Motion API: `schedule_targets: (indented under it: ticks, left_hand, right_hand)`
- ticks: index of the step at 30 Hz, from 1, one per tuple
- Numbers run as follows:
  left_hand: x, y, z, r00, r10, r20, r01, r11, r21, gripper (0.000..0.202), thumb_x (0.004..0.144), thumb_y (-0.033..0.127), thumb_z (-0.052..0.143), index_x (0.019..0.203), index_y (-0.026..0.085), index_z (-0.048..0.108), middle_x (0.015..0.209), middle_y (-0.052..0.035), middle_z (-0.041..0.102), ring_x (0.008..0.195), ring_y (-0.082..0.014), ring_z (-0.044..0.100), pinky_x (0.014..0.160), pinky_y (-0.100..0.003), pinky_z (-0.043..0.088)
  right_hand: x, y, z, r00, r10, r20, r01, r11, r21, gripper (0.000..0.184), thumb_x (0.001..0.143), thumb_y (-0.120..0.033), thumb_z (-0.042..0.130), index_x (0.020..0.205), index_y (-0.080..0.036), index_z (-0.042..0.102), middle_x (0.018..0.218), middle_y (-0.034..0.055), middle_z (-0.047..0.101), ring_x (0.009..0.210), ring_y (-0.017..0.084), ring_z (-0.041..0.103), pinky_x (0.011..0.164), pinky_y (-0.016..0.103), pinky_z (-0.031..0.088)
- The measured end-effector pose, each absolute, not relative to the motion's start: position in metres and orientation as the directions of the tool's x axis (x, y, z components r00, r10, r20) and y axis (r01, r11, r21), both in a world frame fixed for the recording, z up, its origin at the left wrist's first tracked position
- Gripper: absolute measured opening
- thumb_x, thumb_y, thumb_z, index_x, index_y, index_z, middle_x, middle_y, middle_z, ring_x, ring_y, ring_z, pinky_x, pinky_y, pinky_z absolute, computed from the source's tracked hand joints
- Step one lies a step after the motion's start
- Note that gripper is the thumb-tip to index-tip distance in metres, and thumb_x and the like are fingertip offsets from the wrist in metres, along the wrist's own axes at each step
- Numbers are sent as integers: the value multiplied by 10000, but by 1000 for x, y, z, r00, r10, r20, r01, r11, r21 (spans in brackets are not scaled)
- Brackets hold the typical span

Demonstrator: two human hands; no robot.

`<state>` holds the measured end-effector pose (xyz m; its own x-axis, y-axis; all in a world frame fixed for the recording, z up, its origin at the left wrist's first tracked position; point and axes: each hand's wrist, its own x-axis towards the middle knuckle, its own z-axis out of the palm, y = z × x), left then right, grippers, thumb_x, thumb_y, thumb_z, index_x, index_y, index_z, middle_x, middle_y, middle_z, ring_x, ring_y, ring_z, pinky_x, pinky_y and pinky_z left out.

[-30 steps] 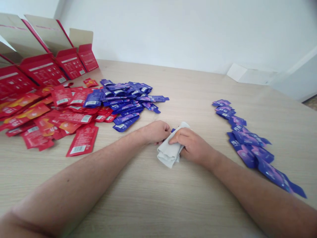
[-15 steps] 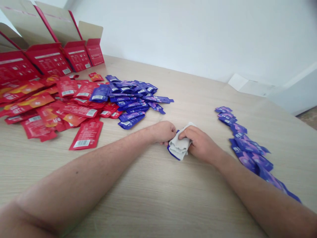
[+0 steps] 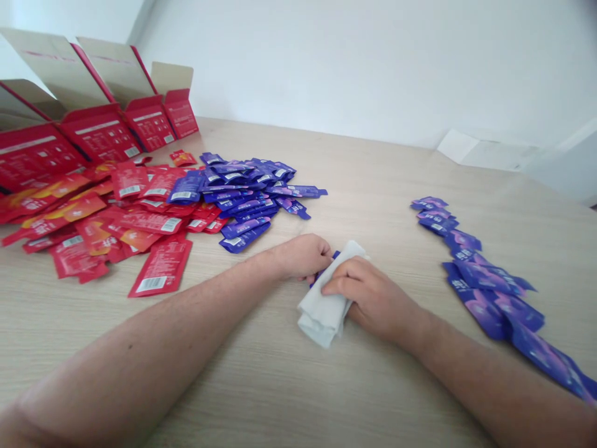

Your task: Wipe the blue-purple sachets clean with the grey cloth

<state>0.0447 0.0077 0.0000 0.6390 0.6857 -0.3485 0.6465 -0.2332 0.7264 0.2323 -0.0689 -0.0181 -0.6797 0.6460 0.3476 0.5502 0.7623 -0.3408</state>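
From my remote seat, a folded white cloth lies at 12 o'clock on the pale wooden table, over a purple foil sachet, between my left hand and right hand. A heap of red foil sachets sits at 10 o'clock, touching a heap of purple foil sachets at 11. A straggling line of purple foil sachets lies at 2 o'clock. Open red cardboard cartons stand behind the red heap.

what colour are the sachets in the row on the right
The sachets are deep violet-blue with a pinkish-purple patch; the head view shows it best.
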Motion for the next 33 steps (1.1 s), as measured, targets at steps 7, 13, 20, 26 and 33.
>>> schedule_targets:
  ticks: [7,13,20,26,33]
  left_hand:
    - [43,8,-1,643,695,-322,617,-221,756,179,804,282,483,704,185,596,471,32,530,379,-91,465,356,-173,341]
    - [42,8,-4,673,670,-313,577,-211,789,168,796,265,487,699,176,591,485,24,541,385,-96,488,359,-169,346]
    - [42,8,-4,658,681,-321,587,-197,785,168,801,281,493,720,180,599,490,25,550,389,-92,488,358,-164,344]
    - [42,8,-2,662,674,-329,607,-225,762,194,812,293,466,709,186,590,472,38,523,378,-84,462,364,-168,342]
    - [42,6,-1,652,680,-335,612,-213,761,192,814,307,473,717,190,590,477,40,529,390,-86,472,367,-166,338]
  right_hand:
    - [236,-65,-19,-589,712,382,605,702,-375,367,788,-7,564,1078,-208,663,1052,81,619,1002,219,565,899,388,472]
    - [230,-70,-16,-717,612,333,506,786,-356,305,824,-85,611,1060,-264,681,995,48,632,966,204,565,848,355,476]
    - [238,-64,-19,-574,720,389,605,694,-391,380,777,16,535,1058,-205,666,1037,80,615,984,214,564,881,387,471]
    - [232,-70,-17,-690,636,345,515,767,-384,315,824,-64,585,1062,-248,677,1006,54,628,974,206,565,857,362,476]
    - [232,-68,-18,-647,664,374,547,747,-378,328,810,-46,577,1054,-238,681,1012,67,624,971,211,568,866,378,479]
